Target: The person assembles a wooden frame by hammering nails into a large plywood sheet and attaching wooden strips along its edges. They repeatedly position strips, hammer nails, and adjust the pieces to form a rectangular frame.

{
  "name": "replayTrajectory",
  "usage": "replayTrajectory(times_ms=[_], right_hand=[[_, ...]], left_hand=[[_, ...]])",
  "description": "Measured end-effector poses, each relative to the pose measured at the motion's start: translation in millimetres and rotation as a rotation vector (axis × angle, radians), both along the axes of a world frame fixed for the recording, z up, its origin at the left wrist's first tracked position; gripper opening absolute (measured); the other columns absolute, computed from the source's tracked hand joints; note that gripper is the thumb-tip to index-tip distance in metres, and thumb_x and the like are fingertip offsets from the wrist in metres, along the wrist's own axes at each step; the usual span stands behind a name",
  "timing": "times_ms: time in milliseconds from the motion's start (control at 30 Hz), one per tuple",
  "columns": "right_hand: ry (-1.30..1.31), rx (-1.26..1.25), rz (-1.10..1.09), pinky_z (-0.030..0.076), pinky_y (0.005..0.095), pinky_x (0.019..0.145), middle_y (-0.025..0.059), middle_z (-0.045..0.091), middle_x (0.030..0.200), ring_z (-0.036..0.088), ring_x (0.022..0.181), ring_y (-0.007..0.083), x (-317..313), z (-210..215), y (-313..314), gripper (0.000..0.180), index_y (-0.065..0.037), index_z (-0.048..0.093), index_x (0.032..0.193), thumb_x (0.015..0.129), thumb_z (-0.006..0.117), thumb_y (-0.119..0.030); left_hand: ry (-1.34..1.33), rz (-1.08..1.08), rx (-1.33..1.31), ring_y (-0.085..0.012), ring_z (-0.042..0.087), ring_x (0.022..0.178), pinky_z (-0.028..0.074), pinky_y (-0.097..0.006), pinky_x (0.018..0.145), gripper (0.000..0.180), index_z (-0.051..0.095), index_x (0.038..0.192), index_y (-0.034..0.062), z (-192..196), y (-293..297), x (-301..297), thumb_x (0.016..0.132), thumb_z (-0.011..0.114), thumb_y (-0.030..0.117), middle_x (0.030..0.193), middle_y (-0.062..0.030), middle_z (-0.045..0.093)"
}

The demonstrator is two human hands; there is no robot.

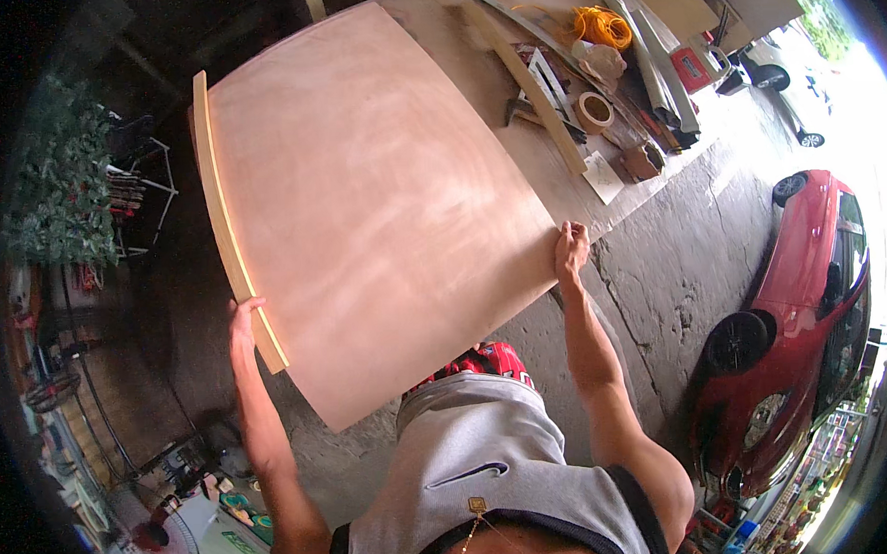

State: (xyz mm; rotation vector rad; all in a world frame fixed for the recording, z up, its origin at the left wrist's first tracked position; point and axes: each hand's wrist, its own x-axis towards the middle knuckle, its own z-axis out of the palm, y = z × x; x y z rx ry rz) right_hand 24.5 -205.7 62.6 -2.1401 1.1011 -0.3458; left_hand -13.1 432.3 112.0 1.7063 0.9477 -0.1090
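Observation:
A large pale plywood sheet (363, 202) stretches away in front of me, its near edge close to my waist. Along its left edge runs a long, narrow wooden strip (229, 236). My left hand (244, 318) grips this strip near its close end, thumb on top and the other fingers hidden beneath. At the sheet's near right corner, my right hand (571, 250) is closed around the edge, with the fingers curled.
Beyond the sheet's right side, the worktable holds a masking tape roll (594, 112), a loose wooden strip (535, 98), orange cord (603, 27) and a red container (692, 68). A red car (796, 313) stands at right, a fan (150, 536) at lower left.

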Motion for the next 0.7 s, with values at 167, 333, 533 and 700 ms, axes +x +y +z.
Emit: replayTrajectory(times_ms=[167,333,533,700], right_hand=[[-0.087,0.096,0.028,0.047,0.0374,0.082,0.0129,0.068,0.092,0.064,0.089,0.0272,8.2,-0.8,-4.8,0.033,-0.007,0.065,0.102,0.086,0.058,-0.034],[-0.25,0.093,0.276,0.047,0.0381,0.083,0.0137,0.068,0.092,0.064,0.09,0.0291,38.2,2.8,-29.4,0.031,-0.004,0.065,0.098,0.083,0.066,-0.031],[-0.443,0.478,0.218,0.04,0.0357,0.079,0.009,0.057,0.095,0.049,0.086,0.0206,-85.0,14.6,27.5,0.023,-0.003,0.065,0.085,0.083,0.068,-0.026],[0.1,1.599,0.299,0.042,0.0412,0.088,0.0015,0.059,0.106,0.053,0.1,0.0164,-237.7,36.5,122.3,0.019,-0.012,0.06,0.101,0.087,0.064,-0.024]], left_hand=[[-0.143,0.0,-0.008,-0.023,0.056,0.086,0.048,-0.038,0.074,0.051,0.053,0.107,0.0042,11.9,-8.7,-25.6,0.06,0.072,0.013,0.095,-0.0079,0.057],[-0.181,0.157,-0.049,-0.0221,0.057,0.081,0.048,-0.036,0.072,0.042,0.057,0.098,0.0033,16.3,-44.2,-47.8,0.059,0.071,0.011,0.092,-0.006,0.058],[-0.142,0.156,-0.204,-0.0222,0.056,0.079,0.048,-0.037,0.073,0.034,0.058,0.096,0.0057,-6.7,-110.7,-72.0,0.066,0.068,0.017,0.088,-0.0061,0.056],[-0.149,0.11,-0.185,-0.0228,0.057,0.079,0.049,-0.037,0.073,0.038,0.057,0.097,0.0057,-45.1,-123.1,-79.2,0.064,0.071,0.02,0.086,-0.0065,0.056]])
